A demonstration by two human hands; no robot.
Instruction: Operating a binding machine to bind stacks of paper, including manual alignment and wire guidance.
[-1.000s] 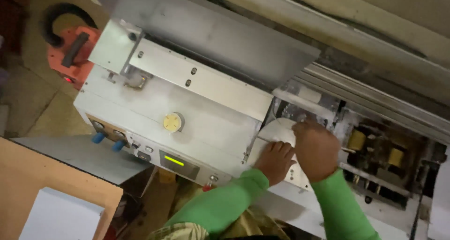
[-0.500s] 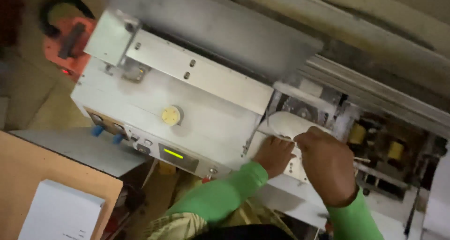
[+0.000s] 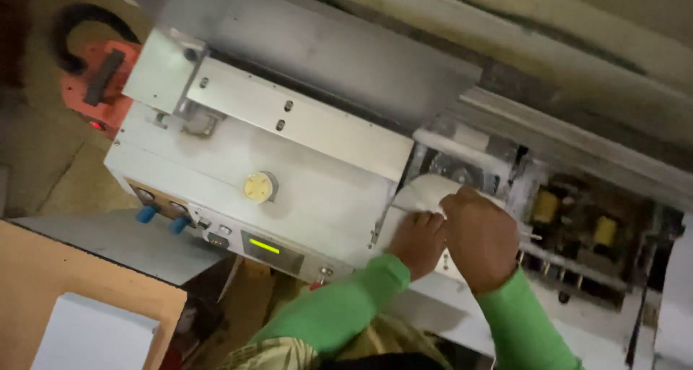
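A: Head view: where was the white roll (image 3: 422,194)?
B: In the machine (image 3: 289,175), right of its panel.
A: The hands?
B: Left hand (image 3: 417,241) curled, touching it; right hand (image 3: 482,238) pinched its edge.

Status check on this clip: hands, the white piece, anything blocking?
Left hand and right hand both pressed on the white curved piece at the grey machine. Grip hidden. Nothing in the way.

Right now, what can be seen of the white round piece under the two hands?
The white round piece looks like a pale, smooth disc or roll, only its upper curve showing. It sits in the machine's open right section, beside the grey housing. The left hand and right hand cover its lower part, both pressing on it.
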